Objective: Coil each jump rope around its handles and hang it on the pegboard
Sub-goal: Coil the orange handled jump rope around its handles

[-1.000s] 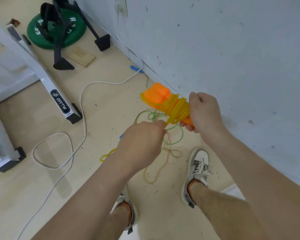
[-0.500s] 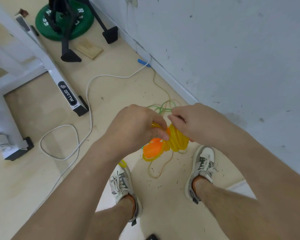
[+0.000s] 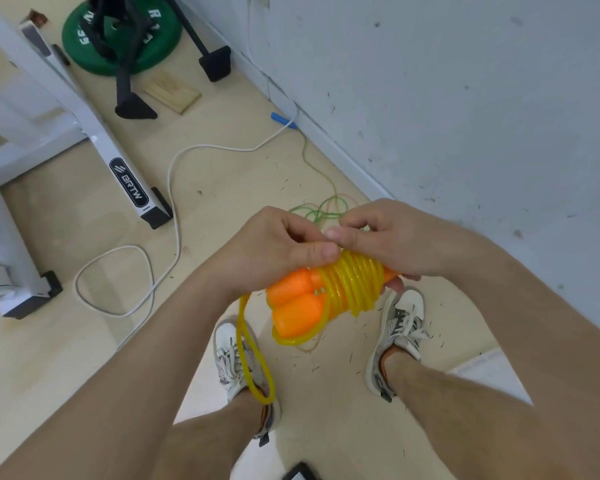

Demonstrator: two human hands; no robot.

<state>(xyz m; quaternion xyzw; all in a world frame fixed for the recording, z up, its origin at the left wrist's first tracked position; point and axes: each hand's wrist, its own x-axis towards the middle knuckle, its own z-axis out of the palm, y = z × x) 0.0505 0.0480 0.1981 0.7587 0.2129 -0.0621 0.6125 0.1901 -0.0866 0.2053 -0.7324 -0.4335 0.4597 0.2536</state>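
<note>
You hold one yellow rope [image 3: 354, 282] at the centre of the view, wound in many turns round its two handles [image 3: 293, 301]. These are orange, lie side by side, and their butts point to 7 o'clock. Your left hand [image 3: 274, 251] has its fingers curled and its thumb pressed on top of the coil. Your right hand [image 3: 395, 240] is curled round the handles' far end, with thumb and forefinger pinched just above the coil. One loose loop [image 3: 264, 400] hangs toward 6 o'clock over your left shoe [image 3: 231, 344]; the right shoe [image 3: 404, 320] is at 4. One green rope [image 3: 326, 204] lies on the floor at 12 o'clock, mostly hidden behind your hands. One blue handle [image 3: 282, 118] lies beyond it by the wall. One white cable [image 3: 174, 188] runs at 10 o'clock. A dark thing [image 3: 300, 472] at 6 is cut off. What your right fingertips pinch is hidden.
</note>
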